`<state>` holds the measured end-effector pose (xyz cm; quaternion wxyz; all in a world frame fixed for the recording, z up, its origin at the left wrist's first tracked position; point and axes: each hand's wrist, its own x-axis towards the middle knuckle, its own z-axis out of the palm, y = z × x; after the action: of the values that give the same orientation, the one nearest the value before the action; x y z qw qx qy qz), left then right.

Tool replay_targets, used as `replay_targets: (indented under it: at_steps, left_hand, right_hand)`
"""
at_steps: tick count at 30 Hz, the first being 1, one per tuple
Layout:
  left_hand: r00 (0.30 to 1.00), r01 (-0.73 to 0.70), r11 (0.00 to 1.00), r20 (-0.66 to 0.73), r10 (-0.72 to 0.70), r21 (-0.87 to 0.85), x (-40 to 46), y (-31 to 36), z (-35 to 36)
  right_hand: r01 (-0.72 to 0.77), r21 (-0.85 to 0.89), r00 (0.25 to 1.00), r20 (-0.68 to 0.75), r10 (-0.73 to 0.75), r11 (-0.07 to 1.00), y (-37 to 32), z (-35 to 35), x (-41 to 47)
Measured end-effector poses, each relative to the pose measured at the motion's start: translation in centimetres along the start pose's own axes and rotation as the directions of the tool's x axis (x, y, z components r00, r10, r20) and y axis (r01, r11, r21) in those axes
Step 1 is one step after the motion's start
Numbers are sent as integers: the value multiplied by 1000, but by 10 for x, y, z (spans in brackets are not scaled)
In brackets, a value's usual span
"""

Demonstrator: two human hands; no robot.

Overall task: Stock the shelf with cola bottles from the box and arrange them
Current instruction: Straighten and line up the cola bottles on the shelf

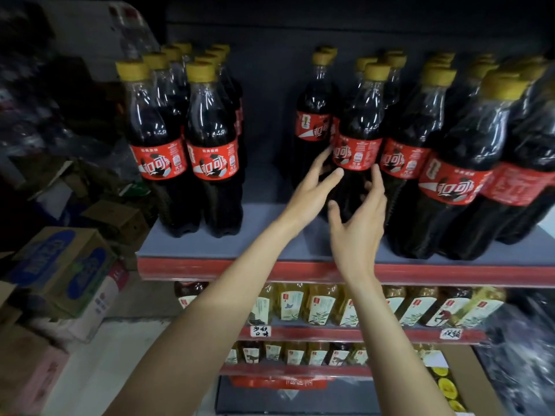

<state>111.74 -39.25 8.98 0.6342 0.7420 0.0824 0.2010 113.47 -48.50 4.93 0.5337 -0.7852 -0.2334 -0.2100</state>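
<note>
Two bare arms reach up to a grey shelf [210,247] w/ a red front edge. Both hands bracket one cola bottle [357,151] standing upright on the shelf, yellow cap, red label.

Left hand [312,190]: fingers straight and spread, tips at the bottle's left side just below the label. Looks like light contact at most; no curl round it, nothing held.

Right hand [357,226]: fingers loosely extended, thumb out to the left across the bottle's dark lower body, other fingers rising along its right side to the label's lower edge. Contact can't be told for sure; not a closed grip.

So the bottle sits between the two hands, its lower half behind the right palm.

Just beyond the left fingertips, a second bottle [312,115] stands further back. Right of the right fingers, a packed row of bottles [456,163] runs to the edge. Well left of the left hand, across a bare gap, a bottle group [186,151].

Below the wrists: tea bottles [420,304] on lower shelves. Far left: stacked cartons [60,271].
</note>
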Motion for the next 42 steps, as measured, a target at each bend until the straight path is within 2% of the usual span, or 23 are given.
replay_targets:
  at_steps: [5, 9, 11, 12, 14, 16, 17, 18, 21, 25, 33, 38, 42]
  left_hand:
    - [967, -125, 991, -218, 132, 43, -19, -6, -7]
    - [944, -142, 950, -250, 214, 277, -44, -10, -28]
    - [903, -167, 889, -297, 311, 426, -59, -5, -37]
    - [848, -215, 833, -325, 418, 510, -67, -2, -42]
    - [650, -257, 627, -349, 675, 735, -80, -5, -56]
    - [449, -146, 437, -334, 829, 888, -85, -11, -71]
    - [409, -79, 403, -339, 847, 912, -86, -12, -78]
    - [407, -24, 394, -351, 843, 919, -85, -14, -84]
    - [483, 94, 362, -361, 798, 927, -82, -19, -98]
    - [556, 119, 334, -342, 758, 935, -81, -25, -104]
    - [591, 54, 350, -313, 744, 935, -81, -25, -108]
    - [589, 40, 362, -314, 744, 931, -80, -25, -107]
    - [581, 30, 393, -336, 741, 919, -80, -26, -105]
  right_hand:
    - [108, -53, 986, 130, -100, 993, -7, 0, 7]
    - [146, 36, 956, 252, -151, 989, -13, 11, 19]
    - [148, 90, 933, 318, -169, 985, -17, 23, 25]
    - [149, 112, 923, 342, -179, 982, -20, 31, 27]
    - [153, 122, 909, 372, -188, 981, -26, 48, 33]
    - [174, 87, 906, 377, -194, 981, -33, 65, 39]
    - [188, 65, 905, 377, -199, 980, -36, 73, 42]
    - [193, 47, 903, 382, -196, 980, -39, 81, 46]
    - [146, -13, 886, 446, -125, 989, -43, 100, 60]
    - [103, -58, 882, 466, -64, 993, -47, 121, 74]
    - [62, -29, 895, 445, -43, 998, -49, 151, 87]
    - [93, 3, 884, 460, -84, 996, -50, 153, 91]
    - [115, 9, 844, 526, -103, 993, -43, 144, 93]
